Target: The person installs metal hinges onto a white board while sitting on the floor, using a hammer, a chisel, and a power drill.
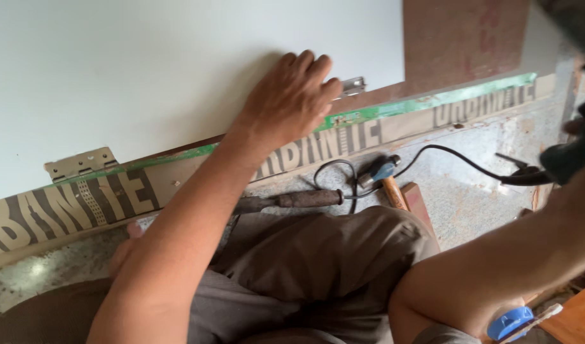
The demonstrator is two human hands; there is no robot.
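Along the floor edge, a long tan strip (pixel 82 204) with big brown letters and a green band runs under the white board (pixel 146 70). Left hand (pixel 289 102) lies flat on the board, fingers (pixel 318 67) pressed together, touching a metal hinge (pixel 353 85). Right hand is hidden; its fingers cannot be told.

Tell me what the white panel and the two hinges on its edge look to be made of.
White panel: likely laminated board, smooth matte face with a brown core along the edge. Hinges: metal by the look, silvery sheen, thin stamped leaves with screw holes. The left hand rests flat on the panel.
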